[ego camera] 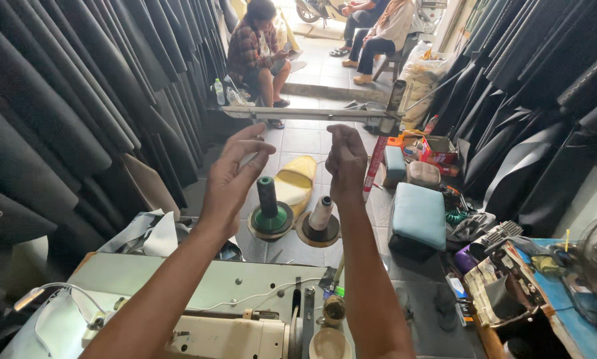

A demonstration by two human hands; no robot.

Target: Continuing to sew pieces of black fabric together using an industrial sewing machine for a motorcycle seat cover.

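Workshop aisle, dark vinyl rolls both sides. I raise left hand open, right hand pinched shut, contents indiscernible, above green spool and white spool under thread-guide bar, presumably for threading.

Daylit doorway, dim sides (edges warped).

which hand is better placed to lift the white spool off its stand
Right, probably. The right hand hangs almost straight above the white spool; the left hand sits nearer the green spool, off to the side.
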